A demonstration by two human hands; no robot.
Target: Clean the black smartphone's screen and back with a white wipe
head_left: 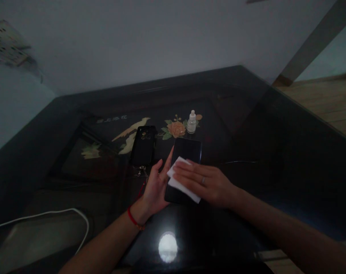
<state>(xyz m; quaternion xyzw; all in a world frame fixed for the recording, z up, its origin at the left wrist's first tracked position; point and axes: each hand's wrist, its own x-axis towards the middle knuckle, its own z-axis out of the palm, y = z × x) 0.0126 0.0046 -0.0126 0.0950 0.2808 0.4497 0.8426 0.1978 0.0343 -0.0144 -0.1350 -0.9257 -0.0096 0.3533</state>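
A black phone (186,152) lies screen up on the dark glossy table (247,125). My left hand (156,186) steadies the phone's left edge, fingers stretched along it. Flat on the screen lies my right hand (207,182), pressing a folded white wipe (181,182) under its extended fingers; a ring shows on one finger. A red string bracelet circles my left wrist.
A black phone case (143,144) lies to the left of the phone, with a small clear dropper bottle (191,122) behind it. A white cable (47,215) curves across the table's left front. A wall stands behind, wooden floor at the right.
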